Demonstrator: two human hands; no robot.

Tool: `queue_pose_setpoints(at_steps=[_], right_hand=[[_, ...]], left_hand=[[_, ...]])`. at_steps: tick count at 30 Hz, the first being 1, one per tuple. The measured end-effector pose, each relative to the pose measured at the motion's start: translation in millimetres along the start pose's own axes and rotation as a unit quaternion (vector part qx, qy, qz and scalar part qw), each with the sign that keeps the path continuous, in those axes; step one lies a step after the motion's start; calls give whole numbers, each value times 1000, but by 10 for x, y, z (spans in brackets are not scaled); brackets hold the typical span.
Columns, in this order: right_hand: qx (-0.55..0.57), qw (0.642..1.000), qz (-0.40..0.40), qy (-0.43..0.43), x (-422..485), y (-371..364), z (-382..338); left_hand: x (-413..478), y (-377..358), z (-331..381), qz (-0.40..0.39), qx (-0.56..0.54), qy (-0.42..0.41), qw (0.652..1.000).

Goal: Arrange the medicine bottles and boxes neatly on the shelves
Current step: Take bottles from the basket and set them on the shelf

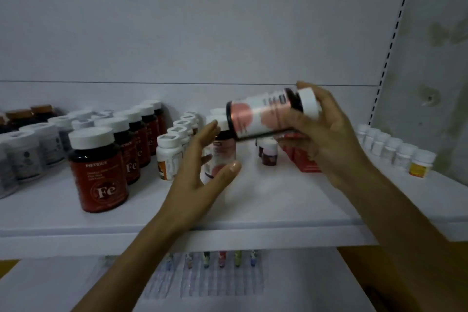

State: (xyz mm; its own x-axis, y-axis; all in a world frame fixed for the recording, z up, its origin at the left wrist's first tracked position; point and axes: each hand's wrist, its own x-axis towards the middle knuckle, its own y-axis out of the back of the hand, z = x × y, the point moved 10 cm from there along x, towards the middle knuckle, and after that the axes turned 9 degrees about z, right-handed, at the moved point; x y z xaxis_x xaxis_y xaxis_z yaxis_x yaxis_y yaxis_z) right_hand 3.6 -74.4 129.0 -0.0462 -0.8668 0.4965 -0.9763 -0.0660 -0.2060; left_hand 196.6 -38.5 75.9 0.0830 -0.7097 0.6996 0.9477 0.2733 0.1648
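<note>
I am holding a smooth dark cylindrical plastic bottle with a pink-and-white label and round white cap [260,116], tipped on its side, in my right hand [326,134], fingers curling round its cap end, right of centre in the frame. My left hand [202,175] is spreading wide, fingers straight, around a matching upright bottle [222,152] standing on the flat white shelf [266,205] at centre. Whether it is touching, I cannot tell.

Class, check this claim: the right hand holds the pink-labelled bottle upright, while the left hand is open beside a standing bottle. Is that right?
No. The head view shows the right hand holding the pink-labelled bottle tipped almost on its side, not upright. The left hand is indeed open beside a standing bottle.
</note>
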Motion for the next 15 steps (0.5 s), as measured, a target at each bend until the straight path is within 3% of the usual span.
queue_pose_setpoints(at_steps=[5, 10, 15], right_hand=[[-200, 977, 40, 67, 939, -426, -222], [-432, 902, 9, 27, 1537, -842, 331], [-552, 831, -62, -38, 1736, -1065, 876]], left_hand=[[263, 81, -263, 75, 119, 37, 989], [406, -18, -383, 82, 196, 12, 977], [391, -134, -464, 38, 219, -3, 975]])
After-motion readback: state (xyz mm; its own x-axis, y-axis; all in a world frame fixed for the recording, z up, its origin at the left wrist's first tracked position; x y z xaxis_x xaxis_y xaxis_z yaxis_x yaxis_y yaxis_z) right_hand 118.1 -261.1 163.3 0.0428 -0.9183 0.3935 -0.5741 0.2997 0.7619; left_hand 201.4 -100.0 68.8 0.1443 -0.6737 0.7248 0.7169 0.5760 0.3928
